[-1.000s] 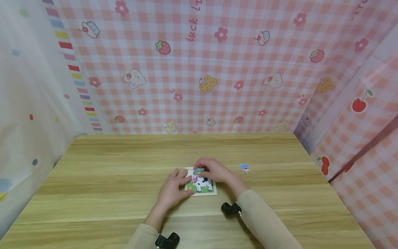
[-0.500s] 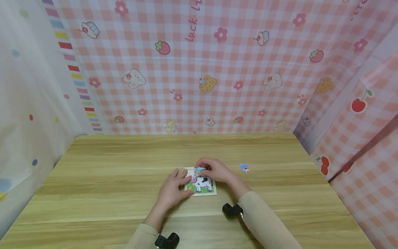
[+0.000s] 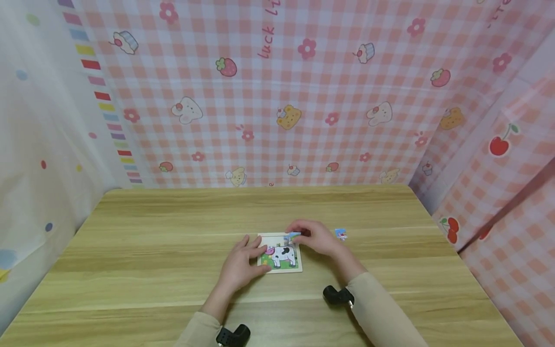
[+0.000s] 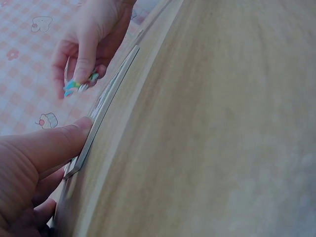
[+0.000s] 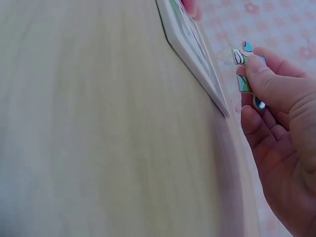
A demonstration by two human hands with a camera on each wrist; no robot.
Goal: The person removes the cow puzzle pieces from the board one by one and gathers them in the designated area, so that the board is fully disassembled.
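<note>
A small square jigsaw board with a cow picture lies in the middle of the table. My left hand rests at its left side, its thumb on the frame near the lower left corner and its fingers stretched along the upper left. Between thumb and fingers my right hand pinches a blue and green puzzle piece, over the board's upper right part. The left wrist view shows this piece held up off the board. Pale bare base shows in the board's upper part, while the cow's body fills the lower part.
A loose blue puzzle piece with a red and white pattern lies right of the board, beyond the right hand. The wooden table ends at a pink checked curtain. Black wrist cameras sit at both sleeves.
My right hand has moved right with the puzzle piece, from the board's upper middle to its upper right, uncovering pale base. The left hand has stayed in place.
</note>
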